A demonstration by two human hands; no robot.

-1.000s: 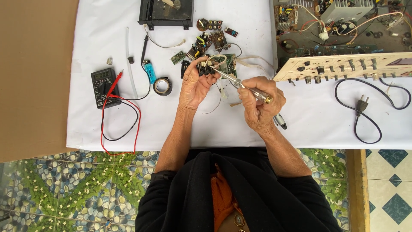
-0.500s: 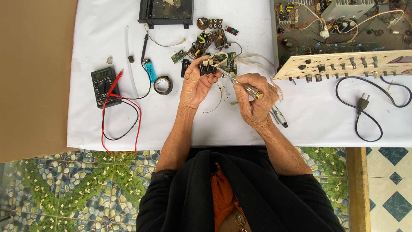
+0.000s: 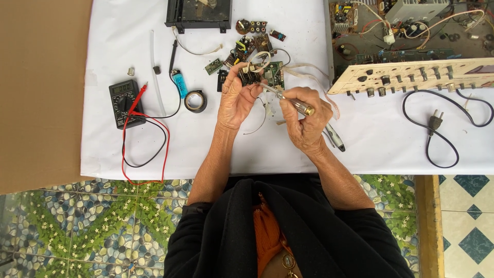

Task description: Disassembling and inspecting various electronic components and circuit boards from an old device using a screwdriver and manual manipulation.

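Note:
My left hand (image 3: 235,98) grips a small dark electronic component (image 3: 249,77) beside a green circuit board (image 3: 274,74) with white wires. My right hand (image 3: 306,116) holds a screwdriver (image 3: 288,99) with a brass-coloured handle, its metal tip touching the component between my left fingers. Both hands hover over the white-covered table (image 3: 206,149), close together at the middle. A pen-like tool (image 3: 334,136) lies under my right wrist.
A black multimeter (image 3: 123,100) with red and black leads lies at the left. A roll of black tape (image 3: 195,101) and a blue lighter (image 3: 178,82) sit near it. An opened amplifier chassis (image 3: 411,56) fills the right, with a black power plug (image 3: 435,122). A black box (image 3: 198,13) stands at the back.
My hands have shifted slightly; the screwdriver tip stays at the component in my left hand. The view has moved a little.

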